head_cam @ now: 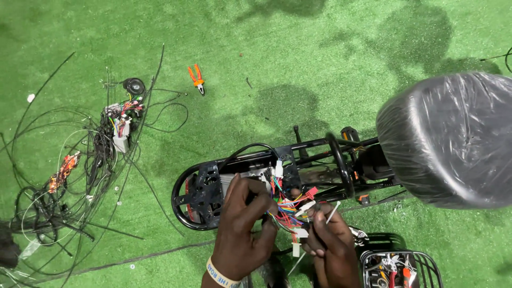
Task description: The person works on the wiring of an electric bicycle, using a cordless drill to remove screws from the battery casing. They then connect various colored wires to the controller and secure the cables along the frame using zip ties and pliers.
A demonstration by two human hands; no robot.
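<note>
My left hand (241, 224) grips a bundle of coloured wires (285, 205) with white connectors that comes out of a black metal frame (205, 194) of a small vehicle lying on green turf. My right hand (328, 242) pinches a thin white cable tie (332, 212) right beside the same bundle. A yellow wristband (218, 273) sits on my left wrist. The hands hide part of the bundle.
A plastic-wrapped black seat (448, 138) fills the right side. Orange-handled pliers (197, 79) lie on the turf at the top centre. A tangle of black cables and connectors (80, 176) spreads over the left. A black wire basket (400, 269) with tools is at the bottom right.
</note>
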